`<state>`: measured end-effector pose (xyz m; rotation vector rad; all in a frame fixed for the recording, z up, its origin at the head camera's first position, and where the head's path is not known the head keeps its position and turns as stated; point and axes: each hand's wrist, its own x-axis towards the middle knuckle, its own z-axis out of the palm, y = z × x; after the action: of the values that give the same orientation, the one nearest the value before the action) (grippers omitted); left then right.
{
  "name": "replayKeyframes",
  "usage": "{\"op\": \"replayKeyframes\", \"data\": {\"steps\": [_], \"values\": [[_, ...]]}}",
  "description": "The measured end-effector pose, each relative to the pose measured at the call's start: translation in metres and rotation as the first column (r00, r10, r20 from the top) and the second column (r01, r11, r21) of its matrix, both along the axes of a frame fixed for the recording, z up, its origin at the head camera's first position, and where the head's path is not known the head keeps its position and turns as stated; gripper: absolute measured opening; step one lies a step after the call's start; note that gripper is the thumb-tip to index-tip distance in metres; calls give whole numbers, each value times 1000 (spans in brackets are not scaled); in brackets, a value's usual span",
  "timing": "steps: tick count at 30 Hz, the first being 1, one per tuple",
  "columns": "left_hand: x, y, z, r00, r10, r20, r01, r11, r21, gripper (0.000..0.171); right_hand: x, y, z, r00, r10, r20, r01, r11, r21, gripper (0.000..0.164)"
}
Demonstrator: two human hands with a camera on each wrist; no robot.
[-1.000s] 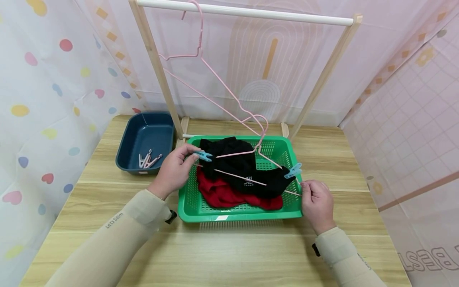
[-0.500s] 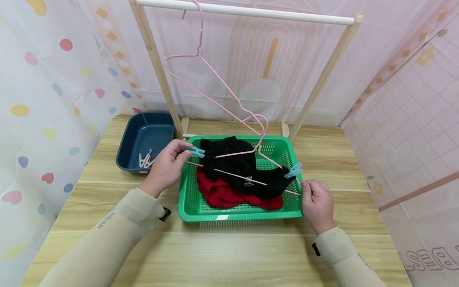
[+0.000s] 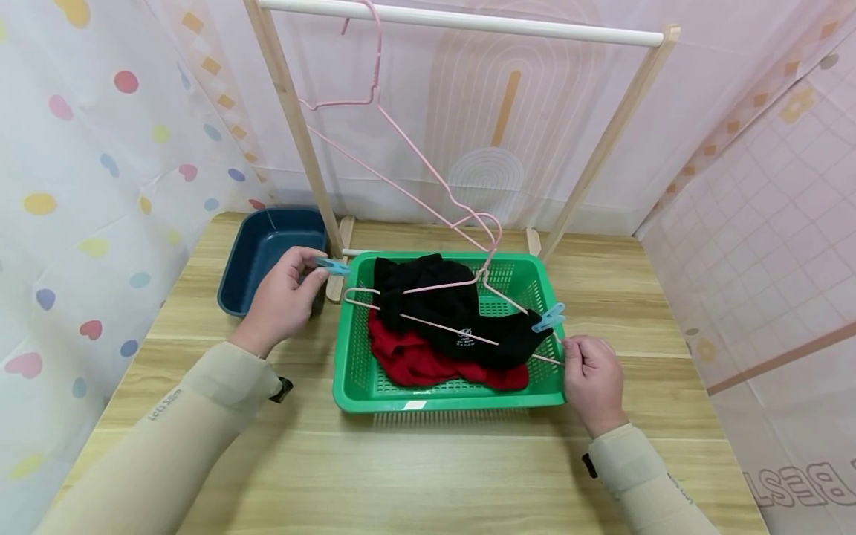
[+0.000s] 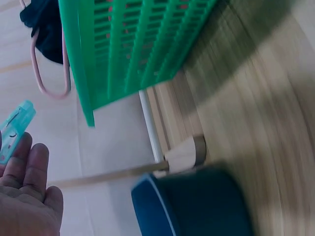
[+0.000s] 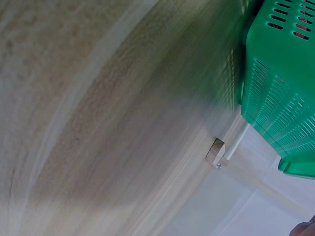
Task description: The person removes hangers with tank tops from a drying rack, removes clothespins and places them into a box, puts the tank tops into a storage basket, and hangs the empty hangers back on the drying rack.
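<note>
My left hand pinches a light blue clothespin between thumb and fingers, just left of the green basket's rim. That clothespin appears in the left wrist view, apart from the hanger's bare left end. A pink wire hanger lies over the basket, threaded through a black garment with a small white print. Another blue clothespin clips the garment's right end to the hanger. At that side my right hand grips the hanger's right end. Only a fingertip shows in the right wrist view.
The green basket also holds a red cloth. To the left stands a dark blue bin, partly behind my left hand. A wooden rack with a white rod rises behind, another pink hanger hanging from it.
My left hand has drawn its clothespin leftward and slightly up, away from the black garment, baring the hanger's left end. The pink clothespins in the bin became hidden. My right hand has stayed put.
</note>
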<state>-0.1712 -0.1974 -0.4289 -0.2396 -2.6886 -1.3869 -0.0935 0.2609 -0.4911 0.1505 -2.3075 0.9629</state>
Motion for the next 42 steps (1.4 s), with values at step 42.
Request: {"op": "replayKeyframes", "data": {"steps": [42], "values": [[-37, -64, -36, 953, 69, 294, 76, 886, -457, 51, 0, -1, 0, 1000, -8, 15, 9, 1000, -13, 20]]}}
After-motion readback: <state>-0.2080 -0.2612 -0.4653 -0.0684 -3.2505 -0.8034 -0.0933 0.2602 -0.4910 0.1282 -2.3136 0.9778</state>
